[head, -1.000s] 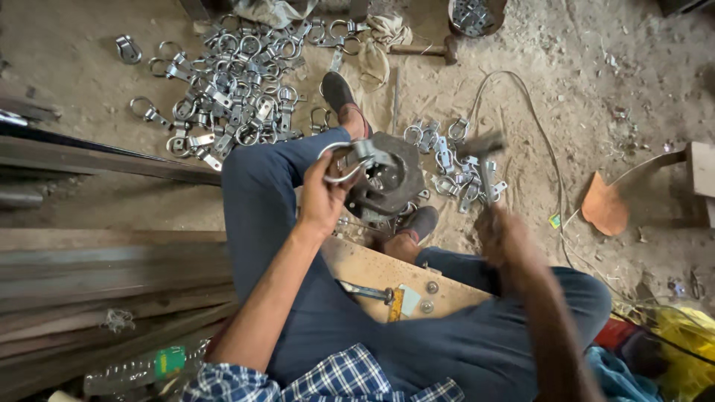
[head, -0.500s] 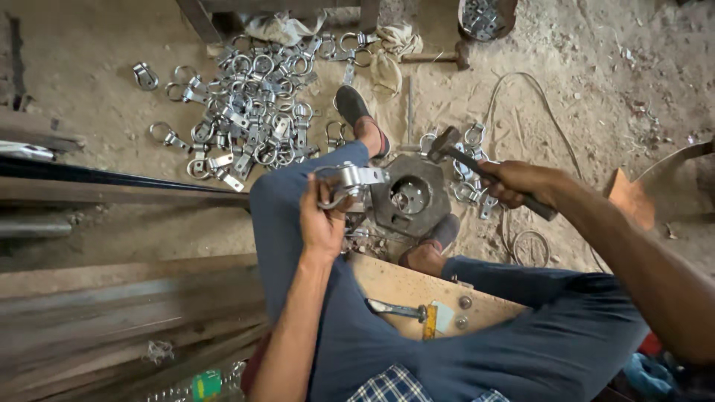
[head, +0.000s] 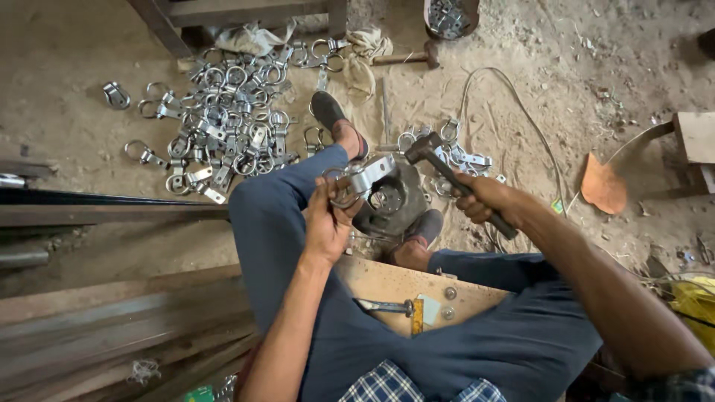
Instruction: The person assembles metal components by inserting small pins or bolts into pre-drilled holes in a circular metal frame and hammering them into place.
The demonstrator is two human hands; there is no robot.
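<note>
A big scatter of bright metal ring clamps point(head: 223, 126) lies on the dusty floor beyond the person's left knee, and a smaller heap of the same clamps point(head: 458, 152) sits past the round metal block point(head: 391, 201) between the feet. A second hammer point(head: 406, 57) lies near crumpled cloth rags point(head: 361, 48) at the top, a dark pot of small metal parts point(head: 449, 16) stands beside it, and a thin wire point(head: 514, 112) loops across the dirt to the right. Long steel bars point(head: 97, 208) run along the left side, and a wooden board point(head: 395, 286) with bolts and a small tool lies under the legs. The left hand point(head: 328, 223) is closed around a clamp piece point(head: 357, 182), holding it against the block's upper left edge; its flat strap points up and right, its ring end sits in the fist. It is shiny, silvery sheet metal. The right hand point(head: 484, 197) is wrapped tight on the handle of a hammer point(head: 454, 179), whose long axis slants from lower right to upper left, the dark head just above the block, near the clamp piece.
</note>
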